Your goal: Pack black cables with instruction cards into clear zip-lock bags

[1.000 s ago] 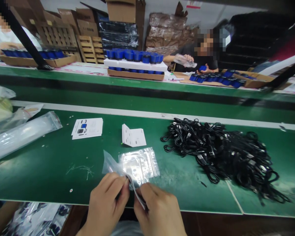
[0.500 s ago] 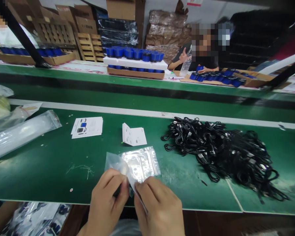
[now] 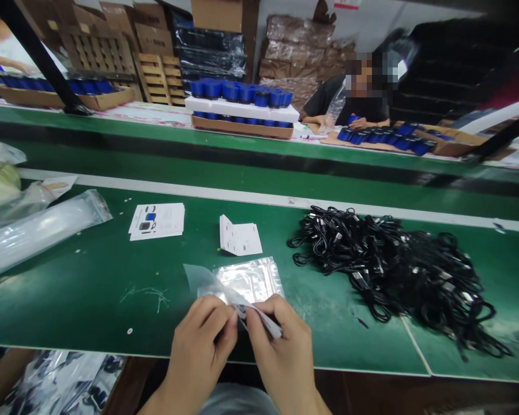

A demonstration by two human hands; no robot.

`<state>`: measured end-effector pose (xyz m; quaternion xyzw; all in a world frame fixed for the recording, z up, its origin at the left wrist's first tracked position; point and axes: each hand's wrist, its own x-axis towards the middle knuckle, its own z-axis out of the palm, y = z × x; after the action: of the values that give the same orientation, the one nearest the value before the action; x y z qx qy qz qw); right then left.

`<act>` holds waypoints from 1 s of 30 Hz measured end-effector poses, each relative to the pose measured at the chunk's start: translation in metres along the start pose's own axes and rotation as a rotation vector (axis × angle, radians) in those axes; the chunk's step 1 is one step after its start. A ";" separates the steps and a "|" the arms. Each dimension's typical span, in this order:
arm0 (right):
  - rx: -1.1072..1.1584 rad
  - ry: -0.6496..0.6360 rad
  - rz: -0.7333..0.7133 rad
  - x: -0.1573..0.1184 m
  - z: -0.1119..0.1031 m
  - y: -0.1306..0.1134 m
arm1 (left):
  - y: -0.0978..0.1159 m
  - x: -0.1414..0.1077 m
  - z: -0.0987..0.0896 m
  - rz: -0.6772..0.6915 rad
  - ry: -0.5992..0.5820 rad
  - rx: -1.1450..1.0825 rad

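Note:
My left hand (image 3: 203, 343) and my right hand (image 3: 281, 346) are closed side by side near the table's front edge. Between them they pinch a clear plastic bag (image 3: 201, 278), its loose part rising to the left. Something dark shows between the fingertips; I cannot tell what it is. Just behind the hands lie flat, shiny zip bags (image 3: 253, 276). Beyond these, a folded white leaflet (image 3: 247, 238) stands partly open. A stack of printed leaflets (image 3: 166, 221) rests to its left. Black cables (image 3: 358, 248), bundled in loops, are heaped on the right.
Long plastic packs (image 3: 47, 230) lie at the left on the green table (image 3: 90, 305). Below the front edge, a container holds filled bags (image 3: 64, 380). Across the raised shelf stand blue items (image 3: 242, 92) in trays. A co-worker (image 3: 328, 109) sits behind it.
My right hand has turned, and its thumb now shows on the near side of the bag. The bag's loose part has tipped over the zip bags. The co-worker's raised hand has come down.

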<state>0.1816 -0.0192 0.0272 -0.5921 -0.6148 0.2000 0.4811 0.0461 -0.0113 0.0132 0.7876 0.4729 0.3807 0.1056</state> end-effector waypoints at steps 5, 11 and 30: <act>-0.113 -0.023 -0.294 -0.004 0.002 0.005 | 0.000 0.001 -0.002 -0.016 -0.004 -0.018; -0.126 -0.022 -0.142 0.000 0.002 0.002 | 0.003 0.001 -0.003 0.009 -0.017 0.008; -0.193 -0.395 -0.136 0.007 -0.010 -0.010 | -0.001 -0.006 -0.003 -0.023 0.030 0.151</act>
<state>0.1855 -0.0180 0.0426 -0.5418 -0.7519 0.2194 0.3050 0.0423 -0.0166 0.0116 0.7819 0.5108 0.3546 0.0430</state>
